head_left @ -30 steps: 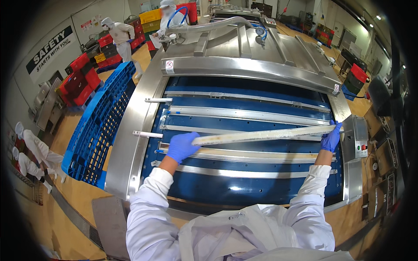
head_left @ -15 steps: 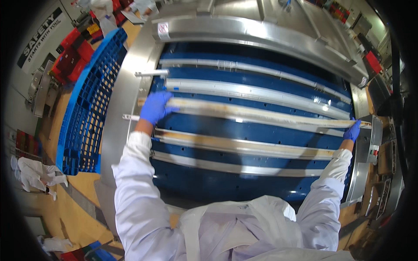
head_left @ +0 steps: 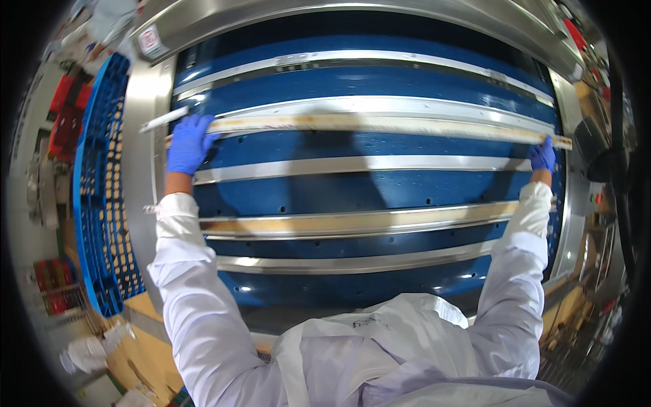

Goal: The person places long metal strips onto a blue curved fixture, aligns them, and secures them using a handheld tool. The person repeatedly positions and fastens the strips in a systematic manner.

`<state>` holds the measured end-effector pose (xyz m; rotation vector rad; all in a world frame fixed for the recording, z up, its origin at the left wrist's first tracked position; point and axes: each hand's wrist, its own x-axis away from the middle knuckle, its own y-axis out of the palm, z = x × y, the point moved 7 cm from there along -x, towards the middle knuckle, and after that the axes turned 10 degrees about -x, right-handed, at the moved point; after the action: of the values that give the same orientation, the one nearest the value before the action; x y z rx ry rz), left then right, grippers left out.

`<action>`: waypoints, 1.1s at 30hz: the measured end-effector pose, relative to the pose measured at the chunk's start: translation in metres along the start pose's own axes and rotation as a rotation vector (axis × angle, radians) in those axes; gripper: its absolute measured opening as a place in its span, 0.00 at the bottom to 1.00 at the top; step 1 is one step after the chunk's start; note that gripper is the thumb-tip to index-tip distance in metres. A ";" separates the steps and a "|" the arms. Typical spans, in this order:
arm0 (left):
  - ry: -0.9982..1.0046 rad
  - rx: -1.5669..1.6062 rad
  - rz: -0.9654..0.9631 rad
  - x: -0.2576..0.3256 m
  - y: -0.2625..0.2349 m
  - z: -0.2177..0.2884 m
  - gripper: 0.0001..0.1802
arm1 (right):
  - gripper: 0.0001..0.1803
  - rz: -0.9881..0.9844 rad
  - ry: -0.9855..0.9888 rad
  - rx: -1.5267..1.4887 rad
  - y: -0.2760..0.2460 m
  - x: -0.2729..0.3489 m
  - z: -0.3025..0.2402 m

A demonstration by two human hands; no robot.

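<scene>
**Both hands on the long bar, stretched across the blue bed**

Both hands, in blue gloves, grasp one long pale bar (head_left: 380, 124) at its two ends. The left hand (head_left: 187, 142) is wrapped around the bar near the left steel frame (head_left: 139, 163), fingers curled over its top; the right hand (head_left: 543, 155) pinches the far end close to the right frame (head_left: 568, 224). Arms in white sleeves are spread wide, so the bar spans nearly the full width of the machine, between the hands and touching both.

As for progress, this reads as mid-way work, though that is a judgement. The bar lies along the upper part of the blue bed (head_left: 380, 190), just beside a fixed steel rail (head_left: 380, 105) above it; whether it is seated in a slot or only held against the surface cannot be told. Its face looks stained brownish along its length. Further down, another rail (head_left: 359, 165) looks bright, while a lower strip (head_left: 352, 222) shows a similar tan soiling, and one more rail (head_left: 352, 259) sits beneath it. A thin white rod (head_left: 163, 119) sticks out over the left frame near the left hand.

A blue pallet (head_left: 102, 197) stands against the machine's left side.
</scene>
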<state>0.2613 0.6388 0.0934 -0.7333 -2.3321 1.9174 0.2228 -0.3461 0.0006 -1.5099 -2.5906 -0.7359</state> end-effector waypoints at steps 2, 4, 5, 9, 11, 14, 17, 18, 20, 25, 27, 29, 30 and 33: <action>-0.045 -0.055 -0.103 0.001 -0.007 -0.019 0.20 | 0.26 -0.027 -0.090 0.379 0.051 -0.002 0.054; -0.073 -0.061 -0.106 -0.008 0.014 -0.015 0.22 | 0.31 -0.053 -0.185 0.740 0.055 -0.024 0.045; -0.071 -0.033 -0.057 -0.015 0.029 -0.002 0.26 | 0.36 -0.056 -0.355 0.905 0.045 -0.035 0.013; -0.288 0.056 0.076 0.020 0.032 -0.033 0.49 | 0.38 -0.117 -0.547 1.225 0.066 -0.040 0.065; -0.369 0.111 0.154 0.036 0.019 -0.048 0.54 | 0.36 -0.143 -0.568 1.252 0.073 -0.038 0.074; -0.768 0.175 0.222 0.052 0.039 -0.068 0.54 | 0.33 -0.105 -0.620 1.291 0.055 -0.039 0.036; -0.979 0.754 0.295 0.068 0.062 -0.083 0.51 | 0.31 -0.110 -0.663 1.316 0.066 -0.033 0.033; -1.005 0.753 0.256 0.068 0.066 -0.085 0.50 | 0.30 -0.099 -0.702 1.330 0.070 -0.026 0.027; -1.004 0.754 0.249 0.073 0.074 -0.092 0.48 | 0.29 -0.083 -0.844 1.327 0.087 0.002 0.030; -1.025 0.621 0.251 0.091 0.082 -0.107 0.46 | 0.28 -0.533 -1.118 1.017 0.177 0.161 0.092; -1.008 0.598 0.225 0.088 0.083 -0.099 0.45 | 0.28 -0.768 -1.113 1.012 0.212 0.236 0.117; -0.969 0.532 0.177 0.061 0.070 -0.066 0.45 | 0.29 -0.854 -1.119 1.143 0.226 0.282 0.130; -0.972 0.530 0.176 0.061 0.066 -0.066 0.45 | 0.29 -0.875 -1.092 1.215 0.237 0.300 0.139; -0.997 0.521 0.173 0.067 0.058 -0.069 0.45 | 0.32 -0.916 -0.980 1.400 0.260 0.333 0.154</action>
<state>0.2430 0.7349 0.0384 0.1423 -1.8986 3.3102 0.2949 0.0945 0.0539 -0.1141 -2.8200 1.9216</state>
